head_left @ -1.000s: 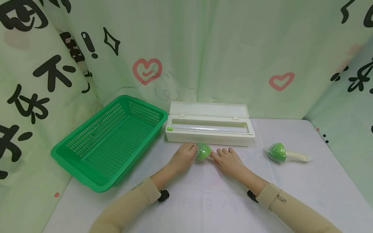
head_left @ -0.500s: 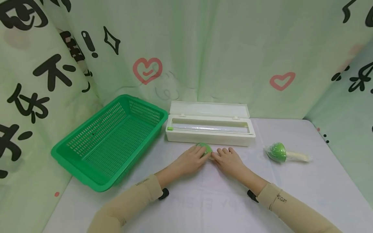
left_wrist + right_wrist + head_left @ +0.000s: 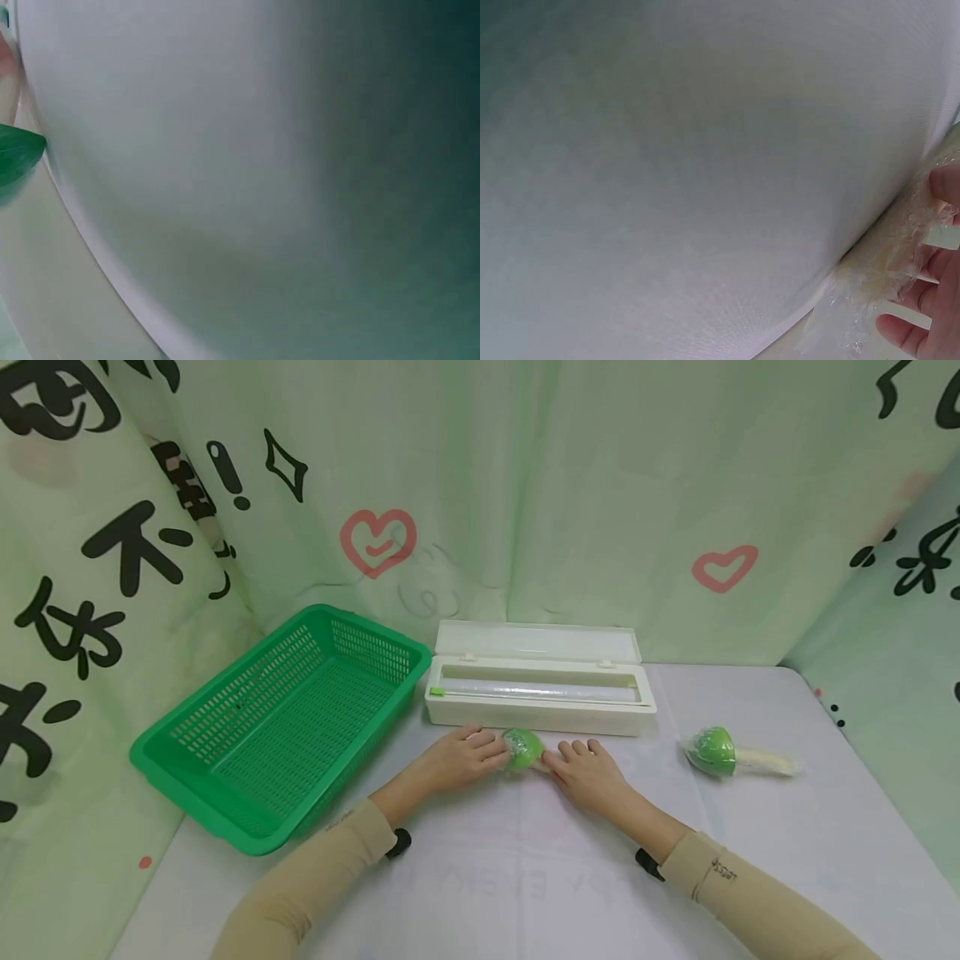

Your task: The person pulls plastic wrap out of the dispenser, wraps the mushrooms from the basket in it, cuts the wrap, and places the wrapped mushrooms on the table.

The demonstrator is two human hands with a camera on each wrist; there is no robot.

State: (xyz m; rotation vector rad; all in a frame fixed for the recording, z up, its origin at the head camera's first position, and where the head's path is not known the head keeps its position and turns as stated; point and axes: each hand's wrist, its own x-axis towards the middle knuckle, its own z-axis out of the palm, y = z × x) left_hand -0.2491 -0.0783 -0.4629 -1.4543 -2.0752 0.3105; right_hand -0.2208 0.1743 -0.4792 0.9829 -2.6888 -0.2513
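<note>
Both grips rest on one green-capped toy vegetable in clear cling film (image 3: 522, 748): the left hand (image 3: 459, 758) touches its cap with nearly straight fingers, and the right hand (image 3: 587, 774) presses flat over its stem on the white-clothed counter (image 3: 525, 877), before the white film dispenser box (image 3: 540, 689). Film already covers the cap; a second film-wrapped green vegetable (image 3: 731, 756) lies finished to the right, and the green plastic mesh basket (image 3: 281, 722) holds nothing yet.

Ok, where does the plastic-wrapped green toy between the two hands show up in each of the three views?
Head: the wrapped green toy lies at centre, between the left hand and the right hand, in front of the cling-film box.
Left wrist: not in it; only the blurred white table cover.
Right wrist: only crinkled wrap at the lower right edge, by the fingertips.
Shared landmark: the white table cover.
</note>
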